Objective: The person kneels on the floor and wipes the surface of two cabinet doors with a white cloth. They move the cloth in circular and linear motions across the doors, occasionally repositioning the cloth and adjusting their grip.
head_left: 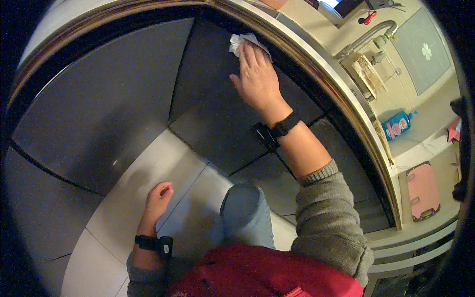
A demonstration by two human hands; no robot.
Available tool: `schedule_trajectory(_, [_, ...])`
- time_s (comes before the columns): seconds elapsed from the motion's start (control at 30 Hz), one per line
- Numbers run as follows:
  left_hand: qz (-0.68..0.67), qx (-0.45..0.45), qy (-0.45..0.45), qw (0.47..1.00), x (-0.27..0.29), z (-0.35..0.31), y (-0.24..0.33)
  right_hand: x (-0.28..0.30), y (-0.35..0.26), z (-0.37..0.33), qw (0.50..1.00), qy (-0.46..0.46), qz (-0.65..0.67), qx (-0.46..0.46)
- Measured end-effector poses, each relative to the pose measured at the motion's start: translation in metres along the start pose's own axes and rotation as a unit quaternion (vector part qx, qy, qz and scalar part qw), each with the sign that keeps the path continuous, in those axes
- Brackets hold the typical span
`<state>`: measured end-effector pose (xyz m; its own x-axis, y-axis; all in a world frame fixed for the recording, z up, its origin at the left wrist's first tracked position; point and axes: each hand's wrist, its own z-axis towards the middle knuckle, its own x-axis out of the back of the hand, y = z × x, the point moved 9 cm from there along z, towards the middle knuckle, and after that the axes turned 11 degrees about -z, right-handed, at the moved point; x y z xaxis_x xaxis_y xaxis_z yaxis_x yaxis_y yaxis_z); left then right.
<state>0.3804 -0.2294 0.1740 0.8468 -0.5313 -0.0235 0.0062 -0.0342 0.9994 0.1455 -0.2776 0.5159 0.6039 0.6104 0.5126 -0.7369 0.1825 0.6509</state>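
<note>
My right hand [260, 76] is stretched out to the top of a dark grey cabinet door [213, 84], just under the counter's edge. Its fingers press a crumpled white wipe [236, 43] against the surface; most of the wipe lies beneath them. Low on the left, over the pale tiled floor, my left hand [159, 198] hangs with its fingers loosely curled in, and nothing shows in it. Both wrists carry a black strap with a small device.
Another grey cabinet panel [104, 94] meets this one at a corner on the left. On the right stand a curved tap [366, 37], a blue bottle [397, 125] and a pink cutting board [423, 191]. My bent knee [246, 210] is close to the lower doors.
</note>
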Motion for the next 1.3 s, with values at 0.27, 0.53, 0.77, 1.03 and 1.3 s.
schedule_trajectory(0.27, [-0.012,0.036,0.03,0.999,0.022,-0.006,-0.001,0.062,0.063,-0.126,0.987,-0.114,-0.015,-0.113])
schedule_trajectory(0.53, [-0.049,0.085,-0.009,0.995,-0.041,0.034,-0.044,0.086,0.119,-0.178,0.979,-0.123,-0.026,-0.161])
schedule_trajectory(0.77, [-0.055,0.098,-0.021,0.993,-0.054,0.045,-0.062,0.103,0.18,-0.265,0.955,-0.162,-0.123,-0.217])
schedule_trajectory(1.03, [-0.112,0.166,-0.053,0.978,-0.072,0.03,-0.037,0.184,0.298,-0.467,0.838,-0.183,-0.225,-0.462])
schedule_trajectory(1.3, [-0.17,0.091,-0.079,0.978,-0.048,-0.003,0.033,0.172,0.259,-0.378,0.895,-0.071,-0.191,-0.398])
